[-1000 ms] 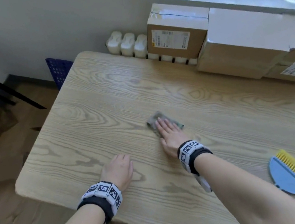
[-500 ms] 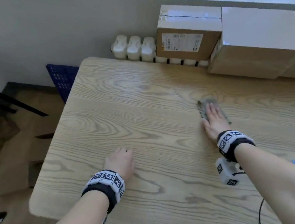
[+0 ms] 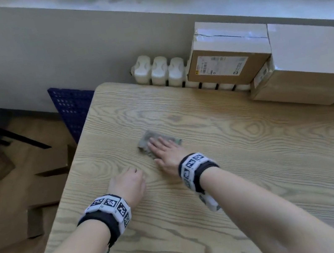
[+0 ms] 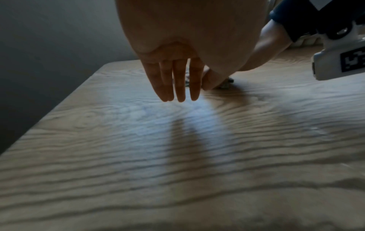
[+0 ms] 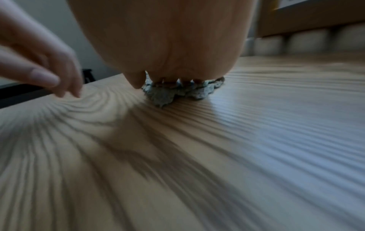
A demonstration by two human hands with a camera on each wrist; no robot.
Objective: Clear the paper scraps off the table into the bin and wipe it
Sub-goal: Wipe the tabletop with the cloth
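A crumpled grey-green cleaning cloth lies bunched on the light wooden table with bold dark grain, toward its left half and well short of the far edge. It is flattened under straight fingers, with ragged folds sticking out at the front and sides (the right wrist view shows its lumpy, mottled texture best). The tabletop has a rounded far-left corner and a faint sheen around the cloth. No paper scraps show on it.
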